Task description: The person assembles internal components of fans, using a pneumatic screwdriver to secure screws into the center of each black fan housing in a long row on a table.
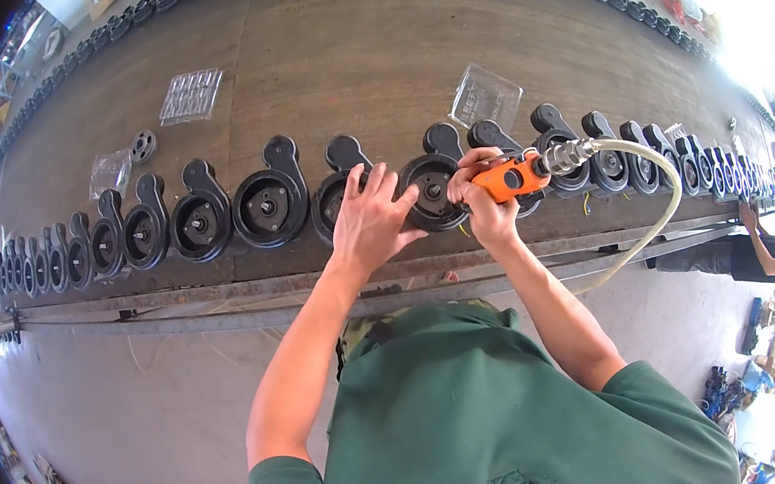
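The left hand point(370, 220) lies open-fingered on the round black part point(432, 194) in the row on the workbench point(362, 57), the right hand point(484, 204) grips the orange air tool point(512, 177), which should stay straight over the centre.

Matt black housing point(433, 192), worn wooden bench point(362, 57)

Long brown workbench point(362, 57) bearing a row of black housings point(268, 199), clear plastic trays point(191, 95), possibly a bag point(108, 170).
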A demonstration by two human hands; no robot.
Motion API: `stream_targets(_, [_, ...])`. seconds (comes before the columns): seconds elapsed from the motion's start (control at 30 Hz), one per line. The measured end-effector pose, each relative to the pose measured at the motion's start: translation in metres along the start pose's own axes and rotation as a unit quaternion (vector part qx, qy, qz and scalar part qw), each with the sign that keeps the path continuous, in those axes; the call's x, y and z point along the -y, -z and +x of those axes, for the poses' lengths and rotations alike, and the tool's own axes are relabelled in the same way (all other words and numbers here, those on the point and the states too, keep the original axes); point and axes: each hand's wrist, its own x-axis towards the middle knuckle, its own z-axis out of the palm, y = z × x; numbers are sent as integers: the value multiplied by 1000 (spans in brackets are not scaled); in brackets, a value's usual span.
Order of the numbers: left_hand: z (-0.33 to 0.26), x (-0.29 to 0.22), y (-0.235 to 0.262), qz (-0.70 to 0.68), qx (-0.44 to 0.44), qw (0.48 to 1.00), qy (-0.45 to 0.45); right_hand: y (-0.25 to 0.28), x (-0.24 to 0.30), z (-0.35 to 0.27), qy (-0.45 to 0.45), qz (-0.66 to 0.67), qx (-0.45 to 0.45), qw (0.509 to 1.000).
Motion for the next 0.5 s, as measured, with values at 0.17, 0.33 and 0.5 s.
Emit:
stream_targets(0.17, [-1, -1, 3, -4, 11, 1000, 9, -2, -4, 0, -4, 7, 0, 1000])
stream_targets(0.33, [-3, -2, 3, -6, -1, 1000, 4, 1, -9, -8, 4, -74, 31, 997])
stream_targets(0.5, [0, -4, 1, -3, 0, 1000, -10, -6, -5, -5, 106, -277, 37, 954])
